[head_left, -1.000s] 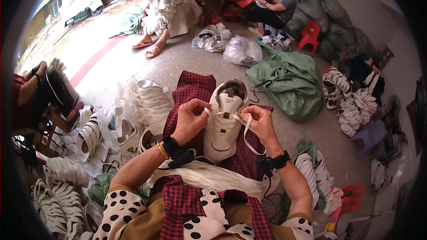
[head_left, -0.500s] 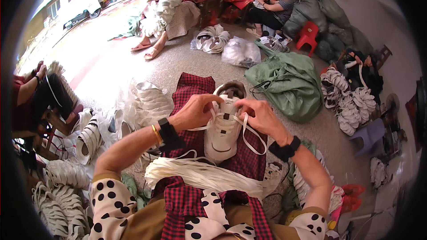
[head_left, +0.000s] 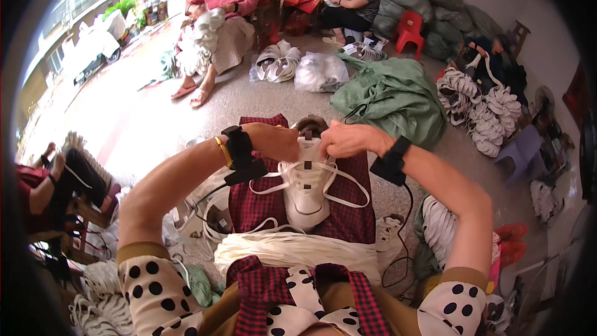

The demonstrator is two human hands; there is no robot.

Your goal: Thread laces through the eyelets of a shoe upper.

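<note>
Sitting toe toward us on the red-and-black checked cloth (head_left: 352,202): one white shoe (head_left: 306,190), its white lace (head_left: 359,203) looping out both sides. Our left hand (head_left: 273,142) and right hand (head_left: 349,140) flank the tongue near the collar, fingers curled in; we can't tell whether either pinches lace or shoe. Pale strip bundle (head_left: 295,255) lies just our side of the toe. Beyond, green sack (head_left: 392,102) on the floor, red stool (head_left: 409,32) further back.

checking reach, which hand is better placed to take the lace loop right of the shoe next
Likely the right hand: it's on the same side of the shoe as that lace loop; the left hand is opposite.
</note>
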